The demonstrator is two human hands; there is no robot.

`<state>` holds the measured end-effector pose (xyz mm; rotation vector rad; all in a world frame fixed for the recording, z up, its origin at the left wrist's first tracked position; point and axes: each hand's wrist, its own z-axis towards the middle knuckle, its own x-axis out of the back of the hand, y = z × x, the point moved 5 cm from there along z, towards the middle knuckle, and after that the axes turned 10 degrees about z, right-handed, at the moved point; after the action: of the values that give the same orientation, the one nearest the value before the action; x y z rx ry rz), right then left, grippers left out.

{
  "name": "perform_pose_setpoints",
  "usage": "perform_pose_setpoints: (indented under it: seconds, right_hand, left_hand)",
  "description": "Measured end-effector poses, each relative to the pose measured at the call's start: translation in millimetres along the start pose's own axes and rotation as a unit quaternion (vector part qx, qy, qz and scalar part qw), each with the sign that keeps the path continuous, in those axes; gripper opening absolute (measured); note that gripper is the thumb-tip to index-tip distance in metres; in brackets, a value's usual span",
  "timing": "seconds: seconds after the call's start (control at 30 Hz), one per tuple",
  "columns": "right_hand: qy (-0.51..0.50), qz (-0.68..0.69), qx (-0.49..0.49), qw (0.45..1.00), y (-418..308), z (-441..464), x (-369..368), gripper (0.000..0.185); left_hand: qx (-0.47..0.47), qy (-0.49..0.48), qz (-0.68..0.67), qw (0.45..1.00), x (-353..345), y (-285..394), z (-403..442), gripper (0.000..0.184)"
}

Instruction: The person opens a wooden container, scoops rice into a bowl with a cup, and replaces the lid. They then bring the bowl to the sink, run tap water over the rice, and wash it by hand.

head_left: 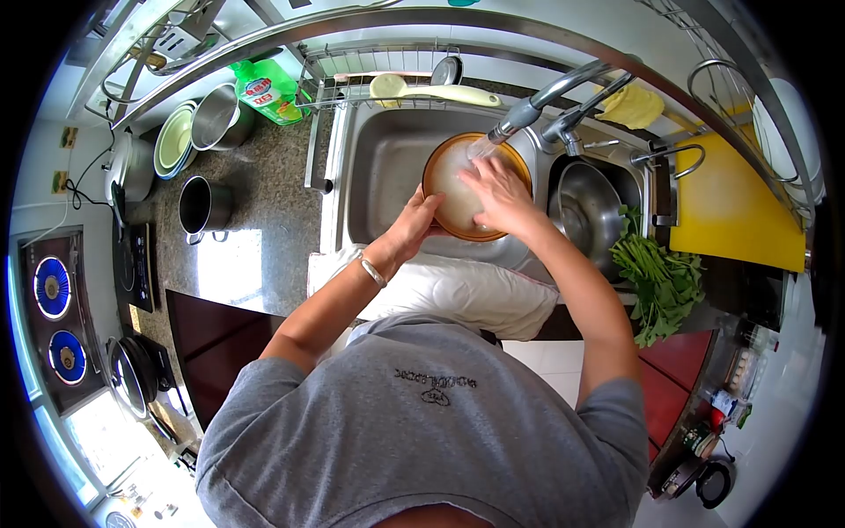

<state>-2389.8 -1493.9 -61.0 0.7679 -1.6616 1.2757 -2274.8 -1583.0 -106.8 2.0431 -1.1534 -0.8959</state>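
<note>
While water runs from faucet (pixel 519 119) at bowl's one o'clock, left hand (pixel 412 222) grips brown-rimmed bowl (pixel 471 235) at its eight. Right hand (pixel 503 195) spread wide among cloudy contents. Bowl sits inside sink basin (pixel 383 176); leafy greens (pixel 656 282) at four o'clock.

The bowl (pixel 473 235) is round with a glossy amber-brown rim, mouth facing up, over the sink (pixel 383 167) towards the basin's 3 o'clock side. Whether it touches the bottom cannot be told. Inside is cloudy, whitish water (pixel 452 167), barest to view around 9 o'clock, hiding whatever lies beneath.
</note>
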Motion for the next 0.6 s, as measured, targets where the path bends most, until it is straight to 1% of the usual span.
perform_pose_setpoints:
  seconds: [0.07, 0.1, 0.17, 0.2, 0.27, 0.3, 0.33, 0.4, 0.43, 0.5, 0.53, 0.6]
  right_hand:
    - [0.013, 0.017, -0.010, 1.000, 1.4, 8.8, -5.7, 0.047]
    - [0.014, 0.017, -0.010, 1.000, 4.6, 12.8, -4.1, 0.047]
    - [-0.027, 0.131, -0.037, 0.990, 12.3, 19.0, -5.1, 0.036]
    - [-0.027, 0.131, -0.036, 0.990, 11.7, 18.2, -0.2, 0.036]
    - [0.031, 0.214, 0.043, 0.975, 5.9, 12.4, 21.0, 0.028]
    - [0.035, 0.186, 0.058, 0.980, 7.1, 8.5, 26.2, 0.034]
    - [0.034, 0.185, 0.058, 0.980, 8.3, 4.0, 31.7, 0.034]
    - [-0.001, 0.091, 0.027, 0.995, 10.5, -4.8, 34.9, 0.050]
    - [-0.001, 0.090, 0.026, 0.996, 8.6, -6.0, 33.4, 0.050]
    - [-0.058, -0.007, -0.020, 0.998, 7.6, -3.1, 19.6, 0.068]
    - [-0.058, -0.007, -0.019, 0.998, 5.9, 0.5, 13.2, 0.068]
    - [-0.062, 0.034, -0.068, 0.995, 7.2, 8.5, -2.3, 0.073]
  left_hand:
    - [0.007, -0.003, -0.003, 1.000, 0.7, -4.4, 2.7, 0.040]
    - [0.013, -0.007, -0.006, 1.000, 0.4, -5.1, 3.3, 0.040]
    - [0.011, -0.005, -0.009, 1.000, 1.4, -6.1, 2.7, 0.040]
    - [0.010, -0.003, -0.014, 1.000, 1.9, -6.4, 2.2, 0.040]
    - [0.012, 0.000, -0.010, 1.000, 3.4, -6.9, 1.7, 0.040]
    - [0.013, 0.001, -0.004, 1.000, 4.2, -6.0, 1.8, 0.040]
    - [0.012, 0.001, -0.005, 1.000, 4.4, -5.2, 1.7, 0.040]
    - [0.011, 0.001, -0.008, 1.000, 4.5, -4.0, 1.7, 0.039]
    - [0.011, 0.000, -0.008, 1.000, 4.4, -3.9, 2.4, 0.039]
    - [0.014, -0.003, -0.009, 1.000, 4.5, -1.9, 3.0, 0.039]
    - [0.014, -0.002, -0.010, 1.000, 3.6, -0.4, 2.1, 0.039]
    - [0.007, 0.010, -0.002, 1.000, 1.9, 2.6, -0.3, 0.038]
